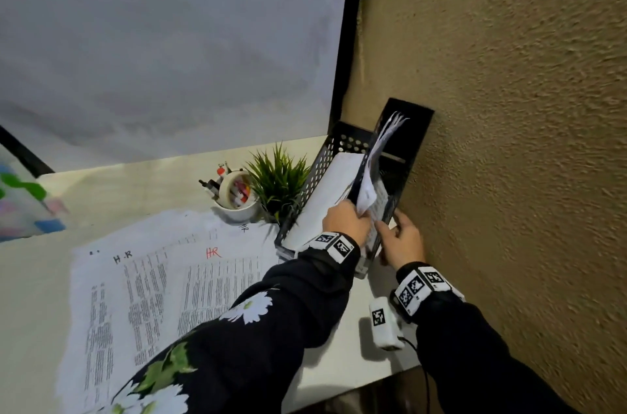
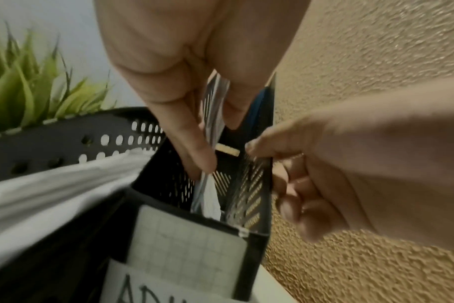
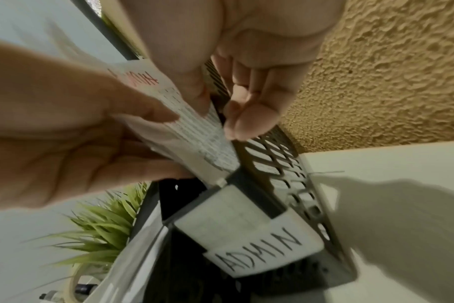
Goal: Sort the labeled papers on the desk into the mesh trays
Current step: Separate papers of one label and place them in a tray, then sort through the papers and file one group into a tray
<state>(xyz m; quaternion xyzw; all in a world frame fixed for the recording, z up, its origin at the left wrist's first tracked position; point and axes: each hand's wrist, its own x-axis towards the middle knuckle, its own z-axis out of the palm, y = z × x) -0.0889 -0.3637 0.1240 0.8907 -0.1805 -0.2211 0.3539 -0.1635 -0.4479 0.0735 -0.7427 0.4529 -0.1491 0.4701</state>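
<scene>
My left hand [image 1: 359,217] grips a bundle of printed papers [image 1: 370,190] marked ADMIN in red [image 3: 143,79]. The bundle stands on edge, its lower end inside the narrow black mesh tray [image 1: 409,142] against the wall. That tray carries a handwritten ADMIN label [image 3: 259,252] on its near end. My right hand [image 1: 390,227] pinches the tray's right mesh wall [image 2: 255,205], thumb inside by the papers and fingers [image 2: 293,207] curled outside. A second mesh tray [image 1: 322,161] to the left holds white sheets. Several HR-labeled sheets [image 1: 169,278] lie spread on the desk.
The rough tan wall [image 1: 509,108] runs close along the right of the trays. A green plant [image 1: 278,179] and a cup with tape and pens [image 1: 237,198] stand left of the trays. A small white device [image 1: 383,323] lies near the desk's front edge.
</scene>
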